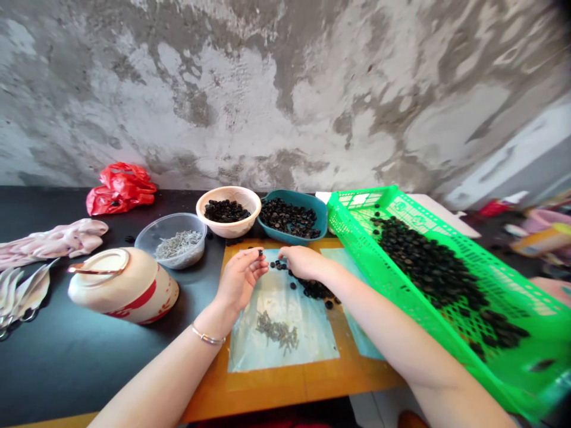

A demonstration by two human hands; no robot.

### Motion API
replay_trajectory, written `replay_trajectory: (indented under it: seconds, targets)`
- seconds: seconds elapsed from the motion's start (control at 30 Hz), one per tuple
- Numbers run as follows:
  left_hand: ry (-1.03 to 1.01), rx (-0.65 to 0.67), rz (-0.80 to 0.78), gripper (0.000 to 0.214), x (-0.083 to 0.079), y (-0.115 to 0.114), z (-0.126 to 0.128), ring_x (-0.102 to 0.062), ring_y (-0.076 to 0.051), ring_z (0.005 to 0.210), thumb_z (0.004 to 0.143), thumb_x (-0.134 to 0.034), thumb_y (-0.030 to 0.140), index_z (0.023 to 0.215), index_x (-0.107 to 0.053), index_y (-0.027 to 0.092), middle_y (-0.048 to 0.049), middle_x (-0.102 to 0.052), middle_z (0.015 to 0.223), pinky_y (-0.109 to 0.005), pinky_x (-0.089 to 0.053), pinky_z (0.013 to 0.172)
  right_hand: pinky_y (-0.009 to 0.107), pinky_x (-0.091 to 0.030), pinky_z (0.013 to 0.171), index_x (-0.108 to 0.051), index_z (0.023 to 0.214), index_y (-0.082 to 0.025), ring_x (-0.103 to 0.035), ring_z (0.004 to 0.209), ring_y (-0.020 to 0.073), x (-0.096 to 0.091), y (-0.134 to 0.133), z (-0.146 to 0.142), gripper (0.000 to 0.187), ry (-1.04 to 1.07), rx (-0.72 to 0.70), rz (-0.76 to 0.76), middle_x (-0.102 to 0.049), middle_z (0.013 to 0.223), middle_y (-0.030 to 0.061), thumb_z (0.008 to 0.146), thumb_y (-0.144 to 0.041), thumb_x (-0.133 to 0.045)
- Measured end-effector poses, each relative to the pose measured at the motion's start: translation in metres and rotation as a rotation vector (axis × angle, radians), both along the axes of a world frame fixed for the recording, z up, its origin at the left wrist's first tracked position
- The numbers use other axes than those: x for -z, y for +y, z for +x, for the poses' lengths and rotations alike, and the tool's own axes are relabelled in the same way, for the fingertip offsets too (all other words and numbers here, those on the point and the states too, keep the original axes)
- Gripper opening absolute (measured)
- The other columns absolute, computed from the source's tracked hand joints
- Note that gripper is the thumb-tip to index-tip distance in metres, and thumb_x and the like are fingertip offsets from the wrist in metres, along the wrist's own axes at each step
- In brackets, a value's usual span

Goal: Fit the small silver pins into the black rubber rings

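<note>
My left hand [243, 274] is raised over the left edge of a pale sheet [307, 342]. A small black round piece [260, 253] is pinched between its thumb and forefinger, the other fingers loosely curled. My right hand [300, 261] reaches in from the right, fingers bent down among loose black round pieces [317, 289] at the top of the sheet. Its fingertips are partly hidden, so what they hold cannot be made out. Lower on the sheet lies a small heap of thin grey nail-like pins [277, 330].
Behind my hands stand a pink bowl [229, 227] and a teal basin [292, 238], both holding black pieces. A clear bowl [145, 238] of grey pins and a white-and-red canister [125, 291] are left. A green crate [379, 276] with black pieces fills the right side.
</note>
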State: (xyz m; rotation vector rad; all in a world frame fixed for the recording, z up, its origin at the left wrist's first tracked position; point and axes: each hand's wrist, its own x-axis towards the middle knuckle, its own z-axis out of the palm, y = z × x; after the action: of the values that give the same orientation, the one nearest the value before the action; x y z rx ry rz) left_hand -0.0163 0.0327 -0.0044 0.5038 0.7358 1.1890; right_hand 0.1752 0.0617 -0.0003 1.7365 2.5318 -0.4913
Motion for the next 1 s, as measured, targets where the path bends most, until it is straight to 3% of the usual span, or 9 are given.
replay_trajectory:
  seconds: [0.13, 0.43, 0.57, 0.73, 0.83, 1.0]
  targets:
    - [0.001, 0.0, 0.002, 0.017, 0.001, -0.001, -0.001, -0.064, -0.012, 0.063, 0.074, -0.07, 0.013, 0.09, -0.066, 0.008, -0.0052, -0.067, 0.071, -0.02, -0.055, 0.06, 0.026, -0.044, 0.074, -0.064, 0.115, -0.021, -0.066, 0.095, 0.0229, -0.002, 0.002, -0.009, 0.04, 0.044, -0.069, -0.025, -0.071, 0.11, 0.0095, 0.08, -0.006, -0.056]
    - [-0.007, -0.015, 0.015, 0.015, 0.001, 0.001, -0.002, -0.065, -0.012, 0.063, 0.074, -0.07, 0.012, 0.089, -0.067, 0.008, -0.0056, -0.067, 0.072, -0.02, -0.055, 0.059, 0.023, -0.044, 0.063, -0.067, 0.105, -0.021, -0.066, 0.077, 0.0197, -0.004, -0.003, -0.024, 0.027, 0.121, -0.168, -0.104, -0.073, 0.094, 0.006, 0.081, -0.011, -0.059]
    - [-0.01, -0.021, 0.015, 0.017, 0.0, 0.001, -0.002, -0.065, -0.012, 0.062, 0.072, -0.07, 0.012, 0.088, -0.067, 0.008, -0.0052, -0.067, 0.071, -0.02, -0.055, 0.058, 0.024, -0.044, 0.064, -0.067, 0.106, -0.021, -0.066, 0.08, 0.0199, -0.006, -0.013, -0.029, 0.025, 0.152, -0.199, -0.106, -0.073, 0.098, 0.0065, 0.085, -0.014, -0.056]
    - [0.001, -0.025, 0.011, 0.018, -0.002, 0.0, -0.002, -0.065, -0.012, 0.063, 0.071, -0.072, 0.013, 0.088, -0.067, 0.009, -0.0051, -0.068, 0.072, -0.021, -0.055, 0.06, 0.025, -0.043, 0.071, -0.064, 0.111, -0.021, -0.064, 0.088, 0.0187, -0.019, -0.027, -0.014, 0.025, 0.164, -0.138, -0.017, -0.071, 0.102, 0.0056, 0.088, -0.015, -0.053]
    - [0.001, -0.015, 0.001, 0.019, -0.003, -0.002, -0.002, -0.065, -0.012, 0.063, 0.071, -0.073, 0.013, 0.089, -0.066, 0.01, -0.004, -0.067, 0.071, -0.02, -0.055, 0.06, 0.027, -0.042, 0.074, -0.067, 0.1, -0.017, -0.062, 0.09, 0.0215, -0.024, -0.039, 0.003, 0.021, 0.117, -0.078, 0.046, -0.07, 0.098, 0.0088, 0.084, -0.011, -0.055]
    - [-0.002, 0.029, 0.007, 0.02, -0.005, -0.006, 0.001, -0.064, -0.011, 0.063, 0.071, -0.074, 0.014, 0.09, -0.066, 0.01, -0.0032, -0.066, 0.072, -0.019, -0.054, 0.061, 0.031, -0.042, 0.077, -0.071, 0.087, -0.016, -0.061, 0.089, 0.0244, -0.015, -0.06, 0.011, 0.017, 0.052, -0.061, 0.077, -0.07, 0.087, 0.0104, 0.079, -0.009, -0.057]
